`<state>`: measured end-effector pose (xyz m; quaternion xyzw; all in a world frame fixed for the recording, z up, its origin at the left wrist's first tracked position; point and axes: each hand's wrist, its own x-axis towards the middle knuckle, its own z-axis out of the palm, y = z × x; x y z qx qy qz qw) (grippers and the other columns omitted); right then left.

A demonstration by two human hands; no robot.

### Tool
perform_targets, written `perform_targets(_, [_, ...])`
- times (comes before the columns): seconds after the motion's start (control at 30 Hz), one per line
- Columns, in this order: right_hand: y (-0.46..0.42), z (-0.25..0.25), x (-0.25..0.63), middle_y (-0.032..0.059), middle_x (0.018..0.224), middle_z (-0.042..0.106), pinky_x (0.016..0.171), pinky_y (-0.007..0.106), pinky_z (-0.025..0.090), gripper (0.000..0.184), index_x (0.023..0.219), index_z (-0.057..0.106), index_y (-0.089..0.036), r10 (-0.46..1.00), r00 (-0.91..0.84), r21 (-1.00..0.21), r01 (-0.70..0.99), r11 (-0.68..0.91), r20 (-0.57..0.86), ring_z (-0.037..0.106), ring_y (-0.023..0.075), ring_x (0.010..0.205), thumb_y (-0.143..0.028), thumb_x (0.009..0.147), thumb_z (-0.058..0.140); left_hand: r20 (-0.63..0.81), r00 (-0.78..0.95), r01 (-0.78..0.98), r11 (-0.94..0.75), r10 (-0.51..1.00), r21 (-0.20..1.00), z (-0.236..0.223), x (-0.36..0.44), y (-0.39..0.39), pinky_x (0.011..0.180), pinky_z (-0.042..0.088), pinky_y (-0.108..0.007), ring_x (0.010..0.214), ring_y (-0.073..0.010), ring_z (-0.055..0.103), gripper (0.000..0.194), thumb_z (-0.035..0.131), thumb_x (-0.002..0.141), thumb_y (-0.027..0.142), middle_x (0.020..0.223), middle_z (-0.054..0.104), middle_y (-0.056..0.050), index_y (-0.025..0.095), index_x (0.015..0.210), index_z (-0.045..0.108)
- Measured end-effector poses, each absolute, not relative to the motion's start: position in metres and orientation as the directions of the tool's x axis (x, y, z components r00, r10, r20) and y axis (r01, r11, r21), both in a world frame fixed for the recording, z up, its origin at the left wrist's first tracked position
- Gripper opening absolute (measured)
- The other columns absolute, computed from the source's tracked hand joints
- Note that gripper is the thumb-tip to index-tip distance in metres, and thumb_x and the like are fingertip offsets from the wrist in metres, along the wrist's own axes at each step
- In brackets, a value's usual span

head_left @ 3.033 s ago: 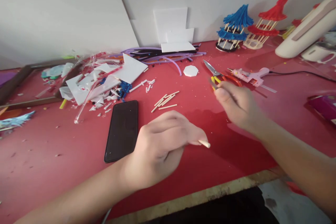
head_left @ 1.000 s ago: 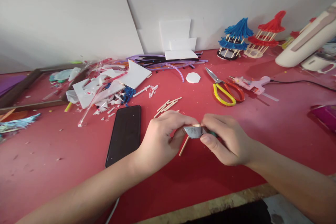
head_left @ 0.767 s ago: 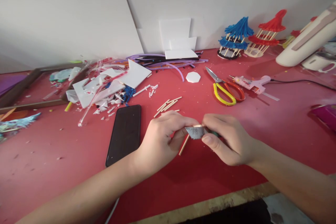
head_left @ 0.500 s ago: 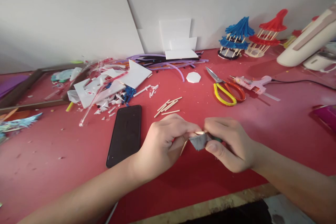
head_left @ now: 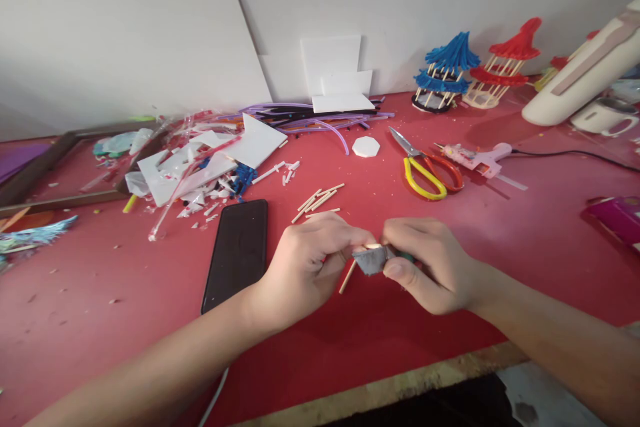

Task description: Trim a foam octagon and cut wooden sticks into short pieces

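Observation:
My right hand (head_left: pixel 435 270) is closed around a tool with a broad grey metal head, which looks like end-cutting pliers (head_left: pixel 371 262); a bit of green handle shows behind the fingers. My left hand (head_left: pixel 313 263) pinches a thin wooden stick (head_left: pixel 371 247) at the edge of the grey head, and the fingers hide much of it. Below the left fingertips another wooden stick (head_left: pixel 349 277) shows, slanting down over the red table. Several short wooden sticks (head_left: pixel 320 201) lie just beyond my left hand.
A black phone (head_left: pixel 235 253) lies left of my hands. Beyond are scissors (head_left: pixel 425 177), a pink glue gun (head_left: pixel 480 160) and a white octagon (head_left: pixel 366 147). Foam and plastic scraps (head_left: pixel 200 167) are piled back left. Blue (head_left: pixel 445 73) and red (head_left: pixel 503 67) stick-built towers stand at the back right.
Both hands and the pliers have shifted slightly left and up in the picture. More of the slanting stick below my left hand shows. The grips look the same.

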<state>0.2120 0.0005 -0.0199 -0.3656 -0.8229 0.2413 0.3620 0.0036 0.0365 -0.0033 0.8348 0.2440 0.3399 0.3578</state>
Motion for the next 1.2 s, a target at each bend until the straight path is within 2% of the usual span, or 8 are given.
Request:
perform_targets(0.3, [0.006, -0.019, 0.215, -0.0045, 0.062, 0.039, 0.050, 0.026, 0.026, 0.029, 0.070, 0.037, -0.021, 0.781, -0.466, -0.629, 0.473, 0.617, 0.416, 0.035, 0.0094, 0.053, -0.035, 0.094, 0.046, 0.402, 0.641, 0.158, -0.625, 0.653, 0.764, -0.002, 0.005, 0.038, 0.068, 0.051, -0.028, 0.069, -0.0141, 0.062, 0.026, 0.048, 0.087, 0.004, 0.075, 0.071, -0.004, 0.019, 0.088, 0.070])
perform_targets(0.43, [0.016, -0.017, 0.229, -0.0063, 0.056, 0.034, 0.049, 0.026, 0.027, 0.032, 0.069, 0.037, -0.022, 0.879, -0.255, -0.630, 0.620, 0.468, 0.403, 0.035, 0.0093, 0.049, -0.035, 0.097, 0.043, 0.440, 0.700, 0.007, -0.622, 0.562, 0.783, 0.005, 0.005, 0.032, 0.073, 0.053, -0.028, 0.074, -0.0140, 0.066, 0.030, 0.047, 0.084, -0.002, 0.077, 0.072, -0.004, 0.018, 0.087, 0.069])
perform_targets(0.57, [0.017, -0.020, 0.232, -0.0051, 0.060, 0.041, 0.050, 0.026, 0.031, 0.026, 0.075, 0.042, -0.022, 0.854, -0.174, -0.591, 0.655, 0.472, 0.490, 0.039, 0.0099, 0.051, -0.037, 0.096, 0.043, 0.285, 0.621, 0.088, -0.426, 0.731, 0.901, 0.006, 0.008, 0.031, 0.073, 0.054, -0.025, 0.075, -0.0126, 0.067, 0.018, 0.051, 0.090, 0.007, 0.078, 0.072, -0.004, 0.017, 0.091, 0.067])
perform_targets(0.7, [0.014, -0.023, 0.223, 0.0005, 0.079, 0.057, 0.056, 0.027, 0.041, 0.031, 0.104, 0.048, -0.021, 0.796, -0.250, -0.538, 0.623, 0.568, 0.551, 0.052, 0.0134, 0.064, -0.044, 0.087, 0.058, 0.111, 0.588, -0.037, -0.111, 0.801, 0.993, 0.002, 0.013, 0.036, 0.078, 0.054, -0.024, 0.081, -0.0120, 0.068, 0.008, 0.054, 0.093, 0.018, 0.084, 0.072, -0.003, 0.017, 0.095, 0.062])
perform_targets(0.8, [0.015, -0.025, 0.221, 0.0050, 0.089, 0.061, 0.062, 0.029, 0.045, 0.026, 0.113, 0.045, -0.020, 0.844, -0.219, -0.506, 0.716, 0.480, 0.490, 0.059, 0.0174, 0.076, -0.036, 0.093, 0.049, -0.018, 0.539, -0.097, 0.084, 0.842, 0.992, -0.001, 0.014, 0.041, 0.077, 0.055, -0.024, 0.074, -0.0105, 0.068, 0.007, 0.056, 0.093, 0.023, 0.086, 0.073, -0.004, 0.016, 0.094, 0.059])
perform_targets(0.9, [0.019, -0.030, 0.224, 0.0095, 0.095, 0.061, 0.061, 0.030, 0.044, 0.015, 0.105, 0.048, -0.019, 0.884, -0.171, -0.424, 0.827, 0.369, 0.436, 0.060, 0.0210, 0.083, -0.032, 0.096, 0.044, -0.128, 0.447, -0.137, 0.209, 0.886, 0.968, -0.004, 0.014, 0.043, 0.074, 0.056, -0.026, 0.067, -0.0094, 0.067, 0.010, 0.060, 0.090, 0.025, 0.090, 0.072, -0.004, 0.015, 0.092, 0.058])
perform_targets(1.03, [0.022, -0.041, 0.228, 0.0089, 0.087, 0.059, 0.053, 0.030, 0.036, 0.013, 0.088, 0.052, -0.019, 0.923, -0.173, -0.215, 0.942, 0.257, 0.344, 0.057, 0.0216, 0.074, -0.031, 0.093, 0.049, -0.182, 0.435, -0.178, 0.282, 0.882, 0.943, -0.005, 0.015, 0.043, 0.073, 0.059, -0.029, 0.067, -0.0125, 0.069, 0.021, 0.068, 0.084, 0.024, 0.082, 0.069, -0.001, 0.016, 0.100, 0.057])
perform_targets(1.2, [0.020, -0.046, 0.222, 0.0122, 0.086, 0.059, 0.072, 0.039, 0.043, 0.019, 0.084, 0.058, -0.015, 0.912, -0.221, -0.098, 0.958, 0.269, 0.345, 0.054, 0.0278, 0.086, -0.031, 0.091, 0.052, -0.174, 0.459, -0.206, 0.295, 0.871, 0.933, -0.007, 0.014, 0.045, 0.074, 0.060, -0.029, 0.069, -0.0129, 0.071, 0.025, 0.068, 0.084, 0.023, 0.082, 0.071, 0.000, 0.019, 0.106, 0.056])
